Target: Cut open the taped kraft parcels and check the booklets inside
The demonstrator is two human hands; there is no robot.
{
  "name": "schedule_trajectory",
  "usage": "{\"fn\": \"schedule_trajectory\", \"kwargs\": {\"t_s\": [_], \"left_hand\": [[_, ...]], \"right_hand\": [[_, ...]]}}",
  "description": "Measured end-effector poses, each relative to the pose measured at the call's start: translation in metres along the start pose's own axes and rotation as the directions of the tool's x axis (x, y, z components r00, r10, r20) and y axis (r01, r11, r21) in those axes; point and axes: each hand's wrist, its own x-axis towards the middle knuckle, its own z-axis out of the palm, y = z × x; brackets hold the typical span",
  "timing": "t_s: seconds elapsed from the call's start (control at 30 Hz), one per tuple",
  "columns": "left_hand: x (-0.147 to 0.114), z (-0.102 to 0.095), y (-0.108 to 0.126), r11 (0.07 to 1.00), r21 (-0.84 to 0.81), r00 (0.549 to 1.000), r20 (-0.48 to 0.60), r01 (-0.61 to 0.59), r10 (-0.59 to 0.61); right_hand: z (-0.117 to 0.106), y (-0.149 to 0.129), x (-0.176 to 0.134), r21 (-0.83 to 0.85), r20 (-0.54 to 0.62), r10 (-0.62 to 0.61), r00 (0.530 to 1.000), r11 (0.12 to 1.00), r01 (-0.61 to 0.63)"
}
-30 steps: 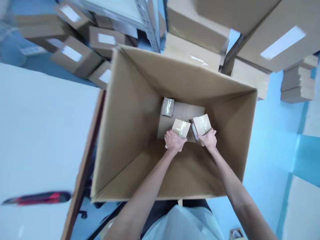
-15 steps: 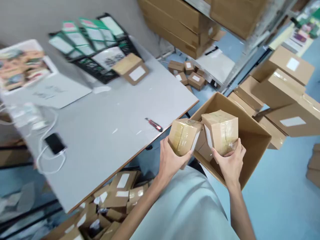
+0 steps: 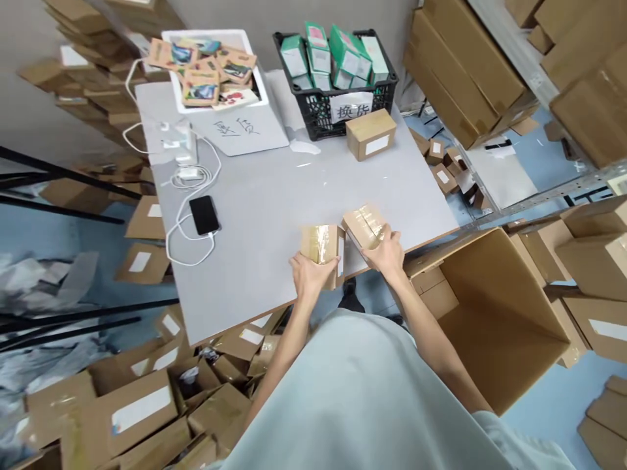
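My left hand (image 3: 311,275) grips a small cardboard box (image 3: 314,241) sealed with shiny tape, a white label on its right side. In my right hand (image 3: 388,253) is a second taped cardboard box (image 3: 361,223), tilted, its far end angled left. Both boxes are at the near edge of the grey table (image 3: 264,196), almost touching each other; whether they rest on it I cannot tell. To the right of my right arm stands a large open carton (image 3: 504,326) with a few boxes low inside. Another labelled box (image 3: 371,134) sits farther back on the table.
A black crate (image 3: 313,108) of green-and-white boxes and a white foam box (image 3: 240,127) of packets stand at the table's back. A phone (image 3: 204,215) with a white cable lies left. Opened cartons (image 3: 142,411) pile up below the table; more boxes (image 3: 595,261) stand right.
Both hands have carried their boxes left, from above the large carton to the table edge. The view has turned left. The red utility knife on the table is no longer visible.
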Motion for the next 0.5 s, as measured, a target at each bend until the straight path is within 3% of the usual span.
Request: {"fn": "schedule_trajectory", "kwargs": {"t_s": [0.17, 0.27, 0.4, 0.5], "left_hand": [[0.064, 0.004, -0.027, 0.991, 0.000, 0.991, -0.020, 0.135, -0.135], [0.088, 0.015, -0.029, 0.976, -0.046, 0.977, 0.043, 0.212, -0.210], [0.102, 0.027, -0.023, 0.973, -0.100, 0.971, 0.142, 0.207, -0.192], [0.094, 0.026, -0.021, 0.985, -0.106, 0.987, 0.102, 0.133, -0.123]], "right_hand": [[0.051, -0.064, 0.032, -0.017, 0.074, 0.044, 0.996, 0.999, -0.043], [0.074, -0.086, 0.042, -0.022, 0.127, 0.092, 0.988, 0.996, -0.090], [0.086, -0.094, 0.047, -0.021, 0.231, 0.038, 0.972, 0.999, -0.034], [0.077, -0.076, 0.042, 0.031, 0.236, -0.047, 0.971, 0.999, 0.040]]}}
